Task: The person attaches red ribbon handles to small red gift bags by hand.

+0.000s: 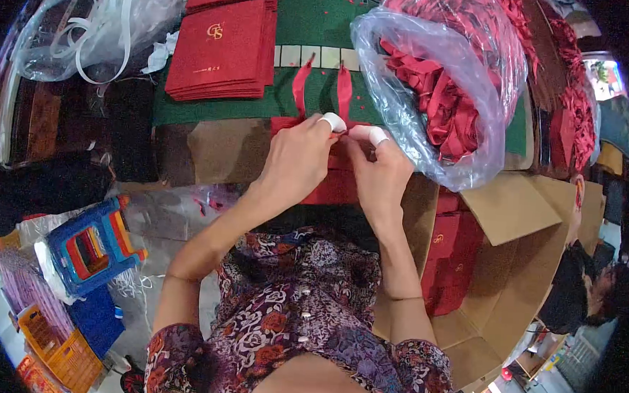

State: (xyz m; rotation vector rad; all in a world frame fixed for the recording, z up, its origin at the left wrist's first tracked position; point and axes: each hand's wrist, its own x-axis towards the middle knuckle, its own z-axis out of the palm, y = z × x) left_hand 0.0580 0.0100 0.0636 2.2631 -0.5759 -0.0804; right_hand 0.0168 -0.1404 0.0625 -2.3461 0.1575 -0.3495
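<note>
My left hand [297,156] and my right hand [384,170] meet over the near edge of the green-topped table. Both are closed, fingertips pinching a bit of red ribbon [341,133] at the edge of a red paper piece [333,188]. White tape wraps a finger on each hand. Beyond the fingers, a left ribbon strip [300,89] and a right ribbon strip [344,91] stretch away across the table, with dark, narrow far ends. My hands hide much of the paper piece and the exact grip.
A stack of red printed bags or folders [219,49] lies left. At right, a clear plastic bag [465,177] holds many red ribbons [440,103]. An open cardboard box [508,299] with red items [450,260] stands below right; blue plastic stools [91,249] are at left.
</note>
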